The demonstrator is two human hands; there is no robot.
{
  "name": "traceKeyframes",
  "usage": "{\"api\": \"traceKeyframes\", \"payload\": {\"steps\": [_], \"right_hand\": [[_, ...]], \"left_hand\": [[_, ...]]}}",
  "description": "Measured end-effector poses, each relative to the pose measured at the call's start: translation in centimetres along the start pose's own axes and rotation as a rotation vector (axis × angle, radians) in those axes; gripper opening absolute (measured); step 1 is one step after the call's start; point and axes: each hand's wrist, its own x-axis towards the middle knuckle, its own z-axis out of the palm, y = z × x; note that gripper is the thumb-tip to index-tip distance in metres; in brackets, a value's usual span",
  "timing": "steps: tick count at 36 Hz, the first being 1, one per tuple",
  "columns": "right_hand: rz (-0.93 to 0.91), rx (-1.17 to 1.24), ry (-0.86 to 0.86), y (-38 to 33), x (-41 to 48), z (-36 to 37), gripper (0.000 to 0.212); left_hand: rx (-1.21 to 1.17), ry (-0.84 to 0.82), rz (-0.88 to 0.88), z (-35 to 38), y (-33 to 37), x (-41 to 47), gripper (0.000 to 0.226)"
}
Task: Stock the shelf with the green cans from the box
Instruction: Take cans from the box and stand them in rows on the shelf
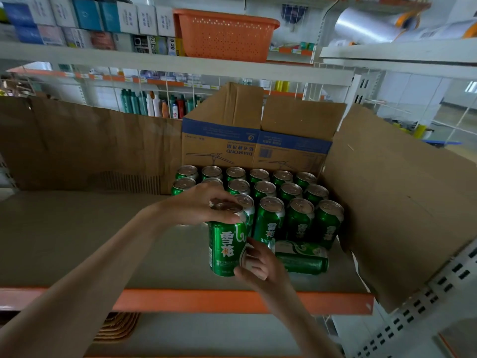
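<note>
The shelf (77,241) was a pale grey board with an orange front edge (180,301), and its left half lay bare. A brown cardboard sheet (77,143) stood along the back. To the right of the sheet stood the box (253,148), open, with a blue band and its print upside down. A wide torn flap (387,202) leaned out on the right, against a perforated white post (426,301). On the shelf above sat an orange basket (227,37) beside small cartons (90,19). Behind the wire backing stood bottles (154,104) on another aisle's shelf. A silvery roll (366,24) lay at the upper right.

The cans (271,220) stood upright in close rows in front of the box's printed wall. They were glossy green with silver tops, pull tabs and white characters. Whether they stood on the board or on the box's floor could not be told. One more, the fallen can (304,262), lay on its side just before the front row.

The left grip (198,205) was closed from above on the rim of one can (224,249), which stood upright at the front left of the rows. The right grip (258,264) was closed at that can's lower right side. Its fingers curled over a pale rounded patch, and whether that patch belonged to this can could not be told.
</note>
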Motion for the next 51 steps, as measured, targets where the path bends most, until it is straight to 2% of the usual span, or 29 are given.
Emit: {"api": "traceKeyframes", "payload": {"steps": [4,8,11,13,16,18,22,25,27,35,51], "right_hand": [[0.019,-0.204,-0.030,0.4,-0.1,-0.3,0.057],[0.008,-0.505,-0.094,0.9,0.2,-0.4,0.072],[-0.025,-0.637,-0.140,1.4,0.5,0.0,0.101],[-0.060,-0.719,-0.156,2.4,0.8,0.1,0.112],[-0.059,-0.834,-0.185,2.7,1.0,0.3,0.115],[-0.028,-0.889,-0.204,2.6,0.8,0.6,0.113],[-0.029,-0.984,-0.133,3.2,0.9,1.3,0.106],[0.010,-1.094,-0.075,3.7,1.2,1.5,0.082],[-0.020,-1.124,-0.046,4.2,1.1,1.7,0.076],[-0.071,-1.149,0.028,4.8,1.5,1.9,0.075],[-0.092,-1.093,0.031,4.7,1.4,2.0,0.074]], "left_hand": [[-0.008,0.052,0.015,-0.1,-0.9,0.1,0.055],[0.067,0.076,0.014,-0.4,-1.9,0.6,0.039],[0.101,0.068,0.043,-0.5,-2.2,0.5,0.063],[0.120,0.078,0.067,-0.3,-2.7,0.6,0.073],[0.126,0.110,0.092,0.1,-3.8,1.1,0.063],[0.145,0.127,0.085,0.3,-4.3,1.4,0.050],[0.158,0.162,0.076,0.6,-5.2,1.9,0.052],[0.162,0.170,0.064,0.8,-5.6,2.2,0.051],[0.178,0.170,0.060,1.0,-5.9,2.5,0.051],[0.176,0.179,0.042,1.3,-7.4,3.6,0.054],[0.130,0.246,0.100,1.9,-9.2,4.3,0.058]]}}
